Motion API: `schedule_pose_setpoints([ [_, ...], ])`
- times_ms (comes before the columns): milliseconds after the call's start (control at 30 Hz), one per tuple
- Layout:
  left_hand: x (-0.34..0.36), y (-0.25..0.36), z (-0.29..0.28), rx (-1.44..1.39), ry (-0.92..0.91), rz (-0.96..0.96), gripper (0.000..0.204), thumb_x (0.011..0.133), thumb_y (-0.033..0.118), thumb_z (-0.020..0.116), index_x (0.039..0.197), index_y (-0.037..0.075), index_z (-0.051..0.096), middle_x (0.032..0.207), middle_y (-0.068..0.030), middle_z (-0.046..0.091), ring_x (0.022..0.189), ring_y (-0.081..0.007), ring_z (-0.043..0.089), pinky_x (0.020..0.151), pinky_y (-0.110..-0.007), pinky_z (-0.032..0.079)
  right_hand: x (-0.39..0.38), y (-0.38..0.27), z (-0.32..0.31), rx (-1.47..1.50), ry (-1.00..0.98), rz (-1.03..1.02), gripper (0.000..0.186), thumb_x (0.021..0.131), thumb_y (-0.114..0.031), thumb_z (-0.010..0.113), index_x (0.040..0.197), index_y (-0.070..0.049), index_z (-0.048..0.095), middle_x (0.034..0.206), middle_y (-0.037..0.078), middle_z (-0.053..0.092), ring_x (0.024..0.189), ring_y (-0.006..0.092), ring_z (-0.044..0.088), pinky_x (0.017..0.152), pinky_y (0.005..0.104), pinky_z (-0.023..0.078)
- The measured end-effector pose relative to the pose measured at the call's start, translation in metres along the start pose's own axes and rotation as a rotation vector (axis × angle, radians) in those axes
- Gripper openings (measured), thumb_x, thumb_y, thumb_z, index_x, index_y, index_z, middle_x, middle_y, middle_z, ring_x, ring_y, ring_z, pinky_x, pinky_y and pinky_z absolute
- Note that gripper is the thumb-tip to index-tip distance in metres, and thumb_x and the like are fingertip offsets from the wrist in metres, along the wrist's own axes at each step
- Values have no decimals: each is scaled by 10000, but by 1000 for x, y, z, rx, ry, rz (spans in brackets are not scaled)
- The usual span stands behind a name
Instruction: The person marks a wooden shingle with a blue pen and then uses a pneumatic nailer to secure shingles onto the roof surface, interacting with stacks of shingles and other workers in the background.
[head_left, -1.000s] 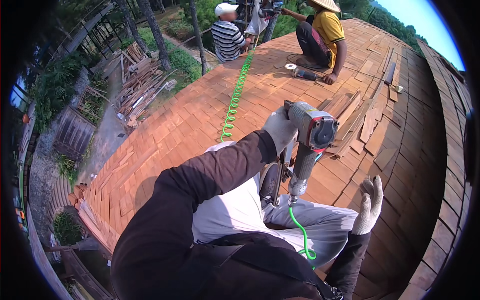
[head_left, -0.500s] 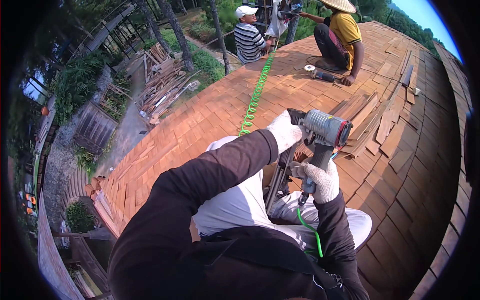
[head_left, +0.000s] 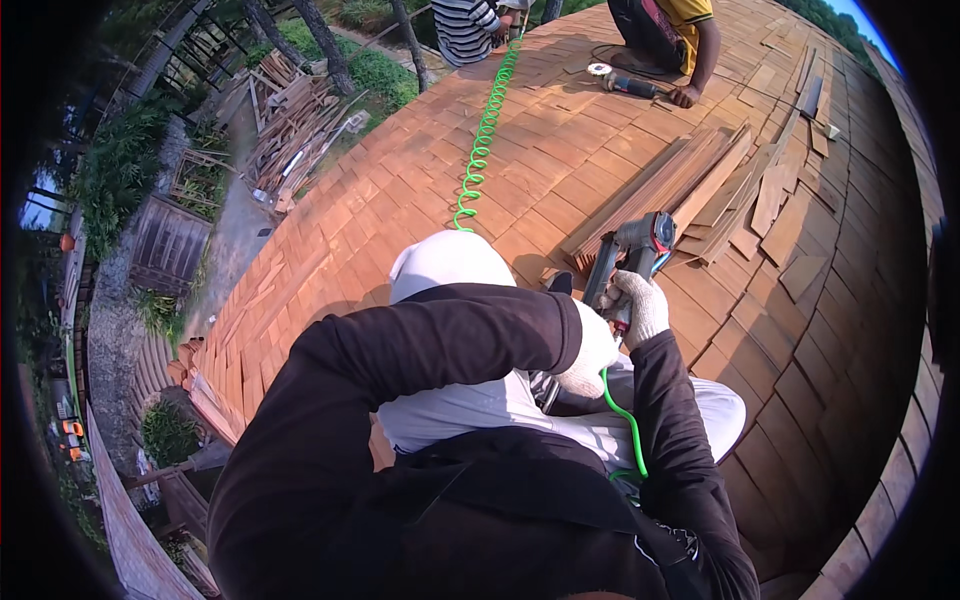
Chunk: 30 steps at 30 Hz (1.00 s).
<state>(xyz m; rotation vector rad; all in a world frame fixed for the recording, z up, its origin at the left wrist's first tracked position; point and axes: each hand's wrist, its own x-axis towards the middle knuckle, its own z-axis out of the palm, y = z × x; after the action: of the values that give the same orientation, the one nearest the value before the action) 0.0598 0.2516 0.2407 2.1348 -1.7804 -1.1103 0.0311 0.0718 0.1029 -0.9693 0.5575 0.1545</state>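
A nail gun with a grey head and a long dark magazine is held upright over my lap. My right hand, in a white knit glove, is wrapped round its black handle. Lower down, my gloved left hand is closed over the magazine, its fingertips hidden from view. A green air hose runs from the handle's end down beside my right forearm. Just beyond the gun's head lies a stack of wooden shingles.
I sit on a sloping shingled roof. A coiled green hose stretches away up the roof. One person's hand rests beside an angle grinder; another person in stripes is at the edge. Loose shingles lie right.
My left hand has moved from near the gun's head down to the magazine. The gun's head has tipped away from me. My view has dipped lower.
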Motion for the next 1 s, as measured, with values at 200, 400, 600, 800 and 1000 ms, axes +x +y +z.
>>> schedule_pose_setpoints([
  [200,2,0,1,-38,-45,58,407,876,396,583,977,27,724,879,-219,724,855,-403,714,804,-495,555,7,10,7,-29,-10,22,126,916,-115,663,944,-26,578,724,85,611,604,228,632,536,353,527],
  [400,13,-13,6,-25,-6,35,420,888,411,577,1003,38,733,893,-219,731,870,-390,719,816,-491,557,4,8,15,35,-1,33,117,909,-84,663,952,-39,564,711,83,607,601,227,628,534,350,521],
  [600,24,-22,11,-6,-9,20,441,899,444,585,1037,55,741,928,-206,740,905,-378,721,839,-479,556,-2,2,20,21,4,28,125,909,-72,665,968,-41,560,714,84,603,600,223,616,547,346,530],
  [800,16,-30,-13,-83,37,-84,457,914,472,591,1093,75,732,943,-195,743,915,-380,719,829,-473,552,-6,-9,17,-14,19,-47,138,916,-77,671,1011,-32,582,738,79,621,622,201,627,579,340,548],
  [1000,-4,-66,-44,-226,447,-277,545,953,495,612,1244,36,647,1028,-188,756,982,-353,727,883,-417,556,-39,-49,14,100,-40,-196,172,913,-91,667,1047,-26,579,802,104,618,671,234,636,639,381,559],
])
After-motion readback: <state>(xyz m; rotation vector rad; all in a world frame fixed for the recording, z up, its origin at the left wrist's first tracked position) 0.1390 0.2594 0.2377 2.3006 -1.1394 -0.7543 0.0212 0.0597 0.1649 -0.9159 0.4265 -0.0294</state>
